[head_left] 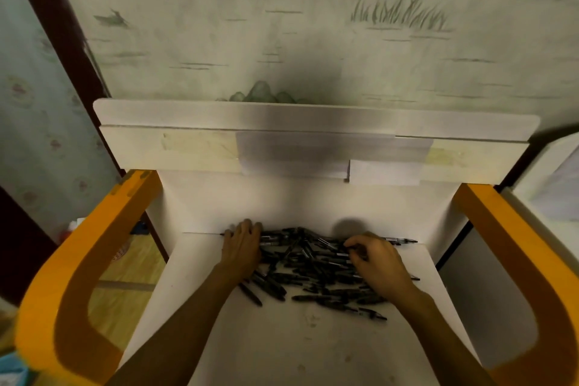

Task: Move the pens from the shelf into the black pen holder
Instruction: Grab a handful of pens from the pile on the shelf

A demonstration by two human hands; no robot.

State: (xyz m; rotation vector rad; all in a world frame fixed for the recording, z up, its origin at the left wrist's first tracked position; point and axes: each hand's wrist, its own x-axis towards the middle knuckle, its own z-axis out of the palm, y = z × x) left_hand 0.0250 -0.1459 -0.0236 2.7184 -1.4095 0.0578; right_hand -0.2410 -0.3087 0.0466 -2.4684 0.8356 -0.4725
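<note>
A heap of several black pens lies across the back of the white shelf surface. My left hand rests on the heap's left side, its fingers bent over the pens by the back wall. My right hand sits on the heap's right side, its fingers curled down into the pens; whether they pinch one is hidden. No black pen holder is in view.
Orange curved side frames flank the shelf. A white upper ledge with taped paper runs above the back wall. Painted wallpaper rises behind. A wooden floor shows at the lower left.
</note>
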